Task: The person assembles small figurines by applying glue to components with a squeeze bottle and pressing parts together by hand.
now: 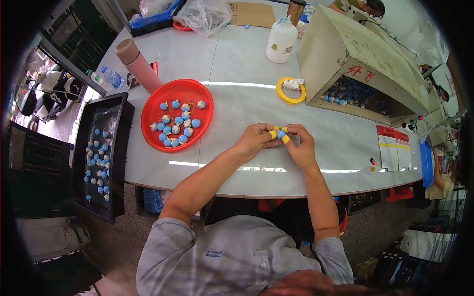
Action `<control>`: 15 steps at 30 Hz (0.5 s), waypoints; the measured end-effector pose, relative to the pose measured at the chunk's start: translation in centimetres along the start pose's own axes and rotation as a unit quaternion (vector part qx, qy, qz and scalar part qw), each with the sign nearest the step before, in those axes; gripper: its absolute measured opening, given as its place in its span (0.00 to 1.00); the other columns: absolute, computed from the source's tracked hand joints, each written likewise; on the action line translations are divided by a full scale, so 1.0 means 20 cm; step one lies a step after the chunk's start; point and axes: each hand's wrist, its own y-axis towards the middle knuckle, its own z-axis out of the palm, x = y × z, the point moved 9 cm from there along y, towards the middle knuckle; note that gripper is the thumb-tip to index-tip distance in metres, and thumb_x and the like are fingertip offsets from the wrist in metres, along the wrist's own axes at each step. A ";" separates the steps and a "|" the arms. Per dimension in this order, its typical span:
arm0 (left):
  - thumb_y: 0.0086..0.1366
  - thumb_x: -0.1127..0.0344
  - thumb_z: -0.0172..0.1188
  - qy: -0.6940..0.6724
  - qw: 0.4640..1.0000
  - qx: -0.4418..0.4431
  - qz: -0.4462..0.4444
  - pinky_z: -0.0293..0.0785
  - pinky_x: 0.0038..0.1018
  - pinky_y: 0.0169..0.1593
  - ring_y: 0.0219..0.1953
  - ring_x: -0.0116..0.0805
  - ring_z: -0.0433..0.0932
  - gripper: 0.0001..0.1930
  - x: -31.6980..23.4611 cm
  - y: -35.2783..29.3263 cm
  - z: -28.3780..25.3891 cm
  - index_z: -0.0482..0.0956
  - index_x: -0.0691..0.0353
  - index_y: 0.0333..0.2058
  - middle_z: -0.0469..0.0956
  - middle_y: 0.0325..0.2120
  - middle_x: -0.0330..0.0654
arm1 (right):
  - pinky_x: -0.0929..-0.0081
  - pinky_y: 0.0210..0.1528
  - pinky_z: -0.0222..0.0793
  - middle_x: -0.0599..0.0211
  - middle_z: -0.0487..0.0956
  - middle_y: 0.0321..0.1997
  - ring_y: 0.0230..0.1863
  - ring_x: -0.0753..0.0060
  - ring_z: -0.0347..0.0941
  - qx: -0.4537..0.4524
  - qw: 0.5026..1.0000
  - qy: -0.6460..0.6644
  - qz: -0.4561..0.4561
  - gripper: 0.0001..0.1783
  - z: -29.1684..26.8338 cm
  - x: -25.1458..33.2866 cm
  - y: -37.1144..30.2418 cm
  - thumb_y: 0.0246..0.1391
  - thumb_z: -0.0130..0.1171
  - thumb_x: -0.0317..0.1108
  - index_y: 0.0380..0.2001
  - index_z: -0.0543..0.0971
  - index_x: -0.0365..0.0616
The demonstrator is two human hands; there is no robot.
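Observation:
Between the fingertips of both hands is a small blue ball-shaped piece [281, 134], held just above the grey tabletop. My left hand [256, 139] pinches it from the left, and my right hand [302, 147] pinches it from the right. Yellow tape wraps several of the thumb and finger tips. The fingers cover much of the piece, so its details cannot be made out. Left of my hands, a round red tray [206, 129] holds several similar blue balls [196, 123] with whitish, cream-coloured bits on them.
A black bin [117, 163] with more blue balls stands at the table's left edge. Behind are a pink flask [139, 67], a white bottle [282, 42] and a yellow tape roll [281, 95]. A beige metal box [365, 54] full of blue pieces stands right; people sit beyond.

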 end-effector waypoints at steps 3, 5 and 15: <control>0.68 0.72 0.53 0.001 1.000 -0.001 0.007 0.79 0.26 0.51 0.44 0.36 0.79 0.10 0.00 0.00 0.00 0.73 0.71 0.45 0.75 0.42 0.47 | 0.74 0.49 0.71 0.62 0.79 0.40 0.44 0.68 0.76 0.000 1.000 0.015 -0.012 0.12 0.00 0.03 0.00 0.45 0.60 0.16 0.36 0.77 0.37; 0.67 0.73 0.53 -0.004 1.000 0.001 0.009 0.79 0.26 0.50 0.43 0.36 0.79 0.09 -0.01 0.00 0.00 0.73 0.71 0.44 0.76 0.42 0.46 | 0.74 0.49 0.71 0.62 0.79 0.40 0.44 0.67 0.76 -0.003 1.000 0.002 -0.028 0.13 0.00 0.04 0.00 0.45 0.60 0.16 0.36 0.78 0.37; 0.67 0.73 0.54 -0.007 1.000 -0.003 0.022 0.80 0.25 0.49 0.43 0.36 0.80 0.09 0.00 0.00 0.00 0.72 0.71 0.44 0.76 0.42 0.47 | 0.76 0.47 0.71 0.63 0.77 0.40 0.42 0.69 0.75 -0.003 1.000 0.005 0.003 0.11 0.00 0.01 -0.01 0.45 0.60 0.16 0.35 0.78 0.37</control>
